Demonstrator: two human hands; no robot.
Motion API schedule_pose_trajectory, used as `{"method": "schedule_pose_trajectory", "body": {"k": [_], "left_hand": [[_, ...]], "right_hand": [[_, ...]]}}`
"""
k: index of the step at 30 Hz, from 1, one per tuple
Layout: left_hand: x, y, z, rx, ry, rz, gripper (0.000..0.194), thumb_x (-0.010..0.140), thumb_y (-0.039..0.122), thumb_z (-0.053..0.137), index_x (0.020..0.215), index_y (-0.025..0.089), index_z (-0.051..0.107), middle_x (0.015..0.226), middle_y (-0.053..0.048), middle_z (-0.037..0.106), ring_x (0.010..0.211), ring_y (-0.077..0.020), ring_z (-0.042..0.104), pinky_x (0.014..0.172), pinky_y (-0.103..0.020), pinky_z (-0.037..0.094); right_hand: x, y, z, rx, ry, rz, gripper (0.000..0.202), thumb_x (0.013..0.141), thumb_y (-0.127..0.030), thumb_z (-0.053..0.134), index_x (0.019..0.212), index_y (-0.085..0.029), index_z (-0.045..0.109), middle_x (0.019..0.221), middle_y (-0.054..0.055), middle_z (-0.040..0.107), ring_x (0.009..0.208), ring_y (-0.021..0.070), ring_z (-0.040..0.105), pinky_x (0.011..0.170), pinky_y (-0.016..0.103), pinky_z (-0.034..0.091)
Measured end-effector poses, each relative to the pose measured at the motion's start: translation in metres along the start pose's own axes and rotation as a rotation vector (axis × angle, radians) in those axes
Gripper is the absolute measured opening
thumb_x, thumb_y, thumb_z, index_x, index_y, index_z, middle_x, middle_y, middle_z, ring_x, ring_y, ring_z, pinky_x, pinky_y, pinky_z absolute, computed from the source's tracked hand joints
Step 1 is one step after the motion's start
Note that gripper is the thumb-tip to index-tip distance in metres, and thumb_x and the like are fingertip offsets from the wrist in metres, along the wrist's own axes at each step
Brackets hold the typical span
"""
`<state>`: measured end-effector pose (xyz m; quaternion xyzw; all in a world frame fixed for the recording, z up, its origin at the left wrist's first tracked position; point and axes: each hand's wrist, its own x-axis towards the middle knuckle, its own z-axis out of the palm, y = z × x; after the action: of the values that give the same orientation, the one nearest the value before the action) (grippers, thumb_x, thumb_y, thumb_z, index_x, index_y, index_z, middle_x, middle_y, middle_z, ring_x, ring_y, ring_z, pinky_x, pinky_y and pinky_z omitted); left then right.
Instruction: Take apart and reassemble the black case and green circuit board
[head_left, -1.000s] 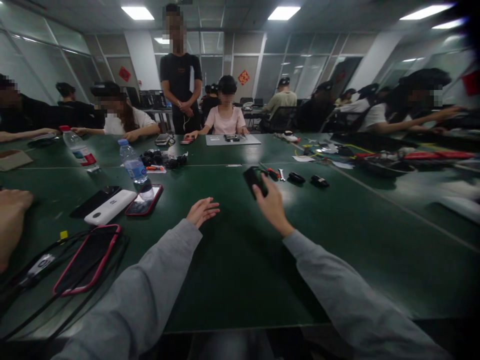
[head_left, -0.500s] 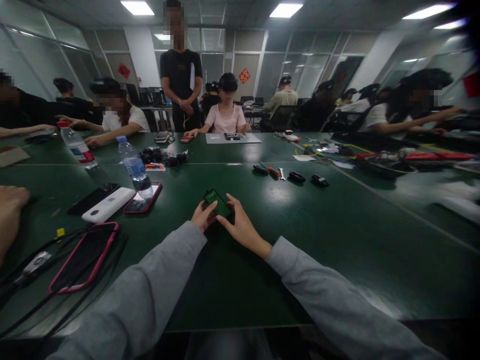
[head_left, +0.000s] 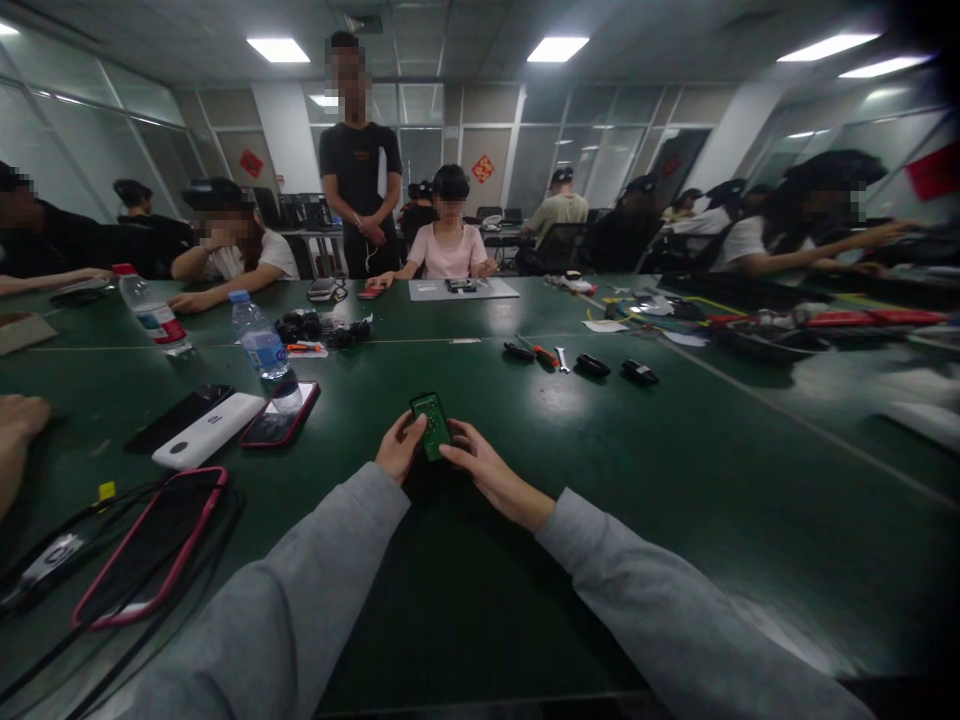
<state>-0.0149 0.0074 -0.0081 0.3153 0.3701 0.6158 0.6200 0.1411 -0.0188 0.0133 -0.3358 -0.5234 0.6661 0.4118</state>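
A small green circuit board with a dark edge is held up over the green table, tilted toward the camera. My left hand grips its left side, thumb lying on the board's face. On the right side, my right hand has its thumb near the lower right corner and its fingers round the edge. Both hands are closed on the board. The fingers behind it are hidden.
Phones, a white device and black cables lie on the left, near bottles. Ahead are a wrench, a screwdriver and black objects. Another person's hand rests at the left edge.
The board has turned more upright and both hands have shifted with it, the right thumb now nearer its lower corner. The view has tilted up slightly. A person across the table has raised a hand to the face.
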Motion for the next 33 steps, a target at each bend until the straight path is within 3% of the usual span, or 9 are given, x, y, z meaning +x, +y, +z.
{"method": "schedule_pose_trajectory", "body": {"k": [4, 7, 12, 16, 22, 28, 33], "left_hand": [[-0.002, -0.005, 0.002, 0.018, -0.069, 0.002, 0.046, 0.069, 0.04, 0.069, 0.104, 0.013, 0.06, 0.095, -0.011, 0.067, 0.083, -0.0185, 0.064, 0.079, -0.032, 0.05], [-0.004, -0.005, 0.006, -0.011, -0.049, -0.023, 0.045, 0.07, 0.041, 0.068, 0.106, 0.014, 0.06, 0.098, -0.011, 0.066, 0.086, -0.0186, 0.063, 0.081, -0.032, 0.049], [-0.008, 0.003, 0.012, -0.034, -0.073, -0.091, 0.049, 0.073, 0.043, 0.065, 0.115, 0.019, 0.056, 0.107, -0.01, 0.064, 0.089, -0.017, 0.063, 0.083, -0.03, 0.047], [-0.013, 0.003, 0.014, -0.023, -0.099, -0.205, 0.051, 0.071, 0.041, 0.066, 0.117, 0.024, 0.054, 0.108, -0.007, 0.063, 0.076, -0.0124, 0.063, 0.078, -0.029, 0.048], [-0.016, -0.004, 0.014, -0.014, -0.091, -0.203, 0.044, 0.068, 0.039, 0.07, 0.107, 0.021, 0.058, 0.093, -0.006, 0.065, 0.073, -0.0124, 0.062, 0.067, -0.025, 0.049], [-0.012, -0.003, 0.01, -0.052, -0.067, -0.188, 0.043, 0.067, 0.04, 0.071, 0.103, 0.02, 0.058, 0.086, -0.003, 0.063, 0.061, -0.009, 0.059, 0.058, -0.023, 0.05], [-0.011, 0.0, 0.009, -0.092, -0.069, -0.205, 0.043, 0.07, 0.043, 0.067, 0.105, 0.021, 0.058, 0.096, -0.006, 0.064, 0.07, -0.0143, 0.064, 0.064, -0.03, 0.054]], "right_hand": [[-0.002, -0.005, 0.001, 0.169, -0.088, 0.039, 0.059, 0.074, -0.033, 0.067, 0.125, -0.026, 0.038, 0.115, 0.005, 0.052, 0.097, 0.0162, 0.057, 0.081, 0.028, 0.047], [-0.003, -0.01, 0.001, 0.198, -0.119, 0.038, 0.056, 0.078, -0.034, 0.062, 0.127, -0.028, 0.036, 0.118, 0.005, 0.051, 0.094, 0.0156, 0.057, 0.071, 0.024, 0.048], [0.0, -0.01, 0.0, -0.057, 0.072, -0.16, 0.065, 0.072, -0.031, 0.068, 0.128, -0.027, 0.035, 0.123, 0.004, 0.047, 0.108, 0.017, 0.05, 0.092, 0.03, 0.042], [0.005, 0.001, -0.002, -0.345, 0.247, -0.293, 0.067, 0.071, -0.03, 0.068, 0.128, -0.025, 0.032, 0.11, 0.005, 0.051, 0.1, 0.0176, 0.052, 0.089, 0.032, 0.043], [0.003, 0.005, 0.0, -0.62, 0.233, -0.45, 0.058, 0.07, -0.026, 0.068, 0.121, -0.024, 0.039, 0.112, 0.004, 0.047, 0.104, 0.0182, 0.048, 0.092, 0.033, 0.039], [0.007, 0.003, -0.003, -0.546, 0.274, -0.412, 0.069, 0.064, -0.035, 0.075, 0.12, -0.023, 0.037, 0.107, 0.004, 0.048, 0.1, 0.0192, 0.048, 0.087, 0.033, 0.041], [0.006, -0.005, -0.006, -0.498, 0.301, -0.401, 0.063, 0.069, -0.04, 0.07, 0.121, -0.023, 0.04, 0.106, 0.005, 0.049, 0.098, 0.0191, 0.049, 0.089, 0.034, 0.04]]}}
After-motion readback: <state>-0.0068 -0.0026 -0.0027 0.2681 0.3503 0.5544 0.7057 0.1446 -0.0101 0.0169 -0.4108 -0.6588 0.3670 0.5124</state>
